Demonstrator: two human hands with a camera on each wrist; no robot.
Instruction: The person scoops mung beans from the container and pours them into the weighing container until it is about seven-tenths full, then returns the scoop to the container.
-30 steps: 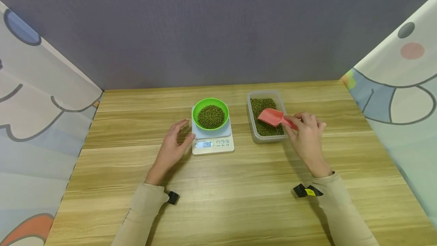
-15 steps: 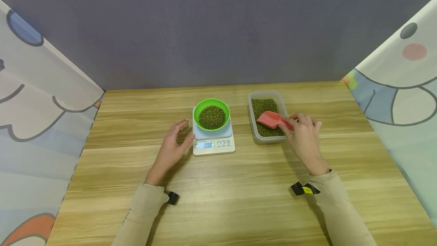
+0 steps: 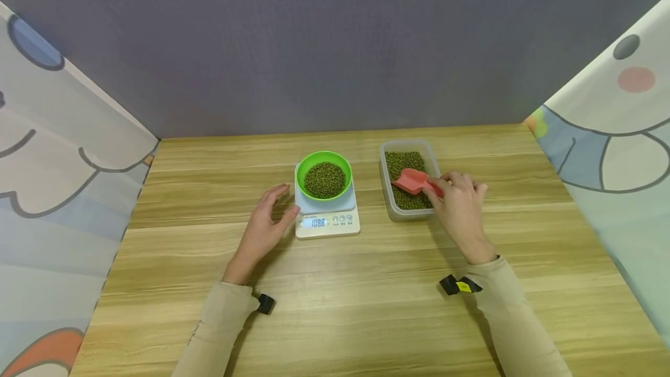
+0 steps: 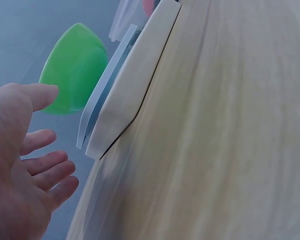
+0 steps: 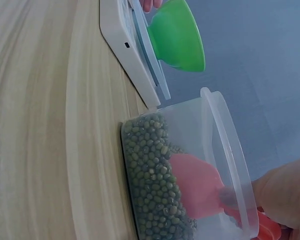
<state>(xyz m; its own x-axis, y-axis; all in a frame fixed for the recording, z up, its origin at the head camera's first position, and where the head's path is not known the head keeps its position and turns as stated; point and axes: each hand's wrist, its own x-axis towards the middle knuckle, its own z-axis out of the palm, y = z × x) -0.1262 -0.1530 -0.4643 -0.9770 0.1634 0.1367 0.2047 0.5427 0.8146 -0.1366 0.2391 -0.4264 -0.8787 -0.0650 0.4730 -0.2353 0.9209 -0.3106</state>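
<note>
A green bowl [image 3: 324, 159] of mung beans [image 3: 324, 180] stands on a white kitchen scale [image 3: 342, 226] whose display reads 108.8. Just left of the scale is my left hand [image 3: 264, 223], its fingers loosely spread and holding nothing; the left wrist view shows the thumb near the bowl. My right hand [image 3: 460, 211] pinches the handle of a pink scoop [image 3: 412, 181] over the right side of a clear plastic container [image 3: 388, 191]. Inside the container, the scoop's blade lies against the beans [image 5: 155, 180], as the right wrist view shows. Whether the scoop carries beans I cannot tell.
Everything stands on a wood-grain table [image 3: 335, 307]. A grey panel [image 3: 335, 45] rises behind its far edge, and cartoon-printed cloths hang to the left and right. The container sits a short gap to the right of the scale.
My right hand has shifted slightly left, and the scoop has moved left and down in the container. The left hand has stayed put, and the scale reading is the same.
</note>
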